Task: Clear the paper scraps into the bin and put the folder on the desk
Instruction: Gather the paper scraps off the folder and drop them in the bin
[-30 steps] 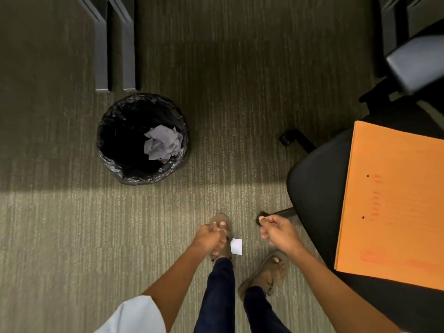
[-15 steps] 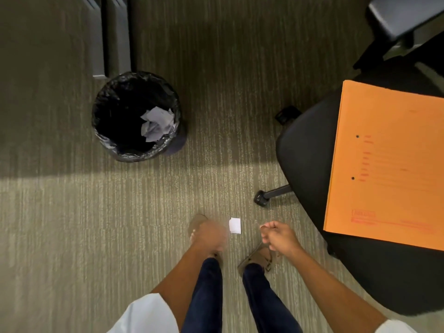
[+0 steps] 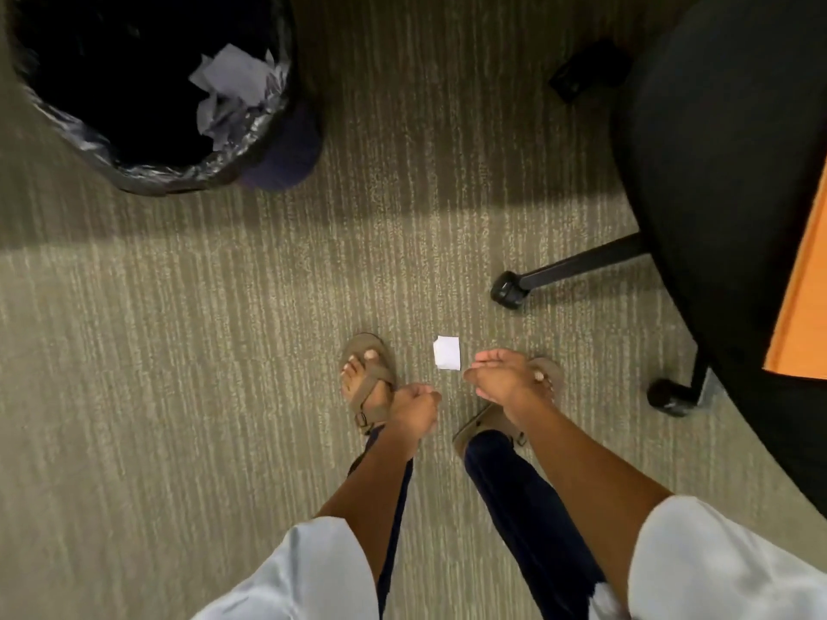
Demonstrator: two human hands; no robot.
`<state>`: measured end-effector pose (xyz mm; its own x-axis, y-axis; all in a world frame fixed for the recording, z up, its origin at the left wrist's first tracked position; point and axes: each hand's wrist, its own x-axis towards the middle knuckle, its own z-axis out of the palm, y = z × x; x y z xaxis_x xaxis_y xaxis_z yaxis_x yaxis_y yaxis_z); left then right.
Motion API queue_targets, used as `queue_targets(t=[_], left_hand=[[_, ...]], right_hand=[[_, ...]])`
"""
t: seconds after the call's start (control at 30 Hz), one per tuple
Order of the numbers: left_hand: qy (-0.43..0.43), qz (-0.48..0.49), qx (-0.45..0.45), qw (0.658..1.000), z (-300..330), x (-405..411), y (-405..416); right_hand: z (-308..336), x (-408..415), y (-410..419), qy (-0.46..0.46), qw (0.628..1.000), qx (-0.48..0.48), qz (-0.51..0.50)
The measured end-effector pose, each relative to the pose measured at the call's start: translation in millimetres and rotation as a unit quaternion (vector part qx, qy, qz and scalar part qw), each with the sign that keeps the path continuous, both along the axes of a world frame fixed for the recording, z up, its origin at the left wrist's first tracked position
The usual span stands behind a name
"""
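A small white paper scrap (image 3: 446, 358) lies on the carpet between my sandalled feet. My right hand (image 3: 505, 378) hovers just right of it, fingers stretched toward it and holding nothing. My left hand (image 3: 414, 407) is below and left of the scrap, fingers curled shut with nothing visible in them. The black-lined bin (image 3: 147, 172) stands at the upper left with crumpled paper (image 3: 232, 82) inside. The orange folder (image 3: 801, 306) lies on the black office chair seat (image 3: 716, 172) at the right edge, mostly cut off by the frame.
The chair's black legs and castors (image 3: 508, 290) reach onto the carpet right of the scrap, with another castor (image 3: 669, 396) near my right foot. Striped grey-green carpet (image 3: 179, 351) covers the floor between me and the bin.
The view has dropped closer to the floor and shifted left, so the bin and chair look larger. My right hand has uncurled its fingers toward the scrap. The scrap stays on the carpet.
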<state>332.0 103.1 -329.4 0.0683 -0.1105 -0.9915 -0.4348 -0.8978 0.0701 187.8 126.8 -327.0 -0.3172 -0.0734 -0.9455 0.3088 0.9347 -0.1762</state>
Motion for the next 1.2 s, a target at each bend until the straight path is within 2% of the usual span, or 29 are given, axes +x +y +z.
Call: queue_targets(t=[0.17, 0.37, 0.53, 0.67, 0.9, 1.03, 1.2], left_hand=[[0.015, -0.047, -0.031, 0.998, -48, 0, -1], [0.032, -0.108, -0.034, 0.993, -92, -8, -11], [0.035, -0.092, -0.03, 0.995, -118, -17, -8], [0.045, -0.064, -0.015, 0.997, -127, -20, -6], [0.05, -0.084, -0.033, 0.995, -144, -20, -14], [0.032, -0.061, -0.068, 0.995, -147, -18, -15], [0.043, 0.027, -0.084, 0.995, -116, -10, -22]], right_hand=[[-46, 6, 11, 0.015, 1.0, 0.005, 0.024], [-83, 11, 27, -0.016, 0.996, -0.008, 0.087], [-106, 16, 28, -0.049, 0.991, -0.012, 0.125], [-115, 18, 29, -0.082, 0.989, -0.028, 0.118], [-134, 14, 29, -0.114, 0.984, -0.031, 0.135], [-136, 15, 32, -0.05, 0.992, -0.039, 0.113], [-107, 9, 30, 0.028, 0.997, -0.074, 0.009]])
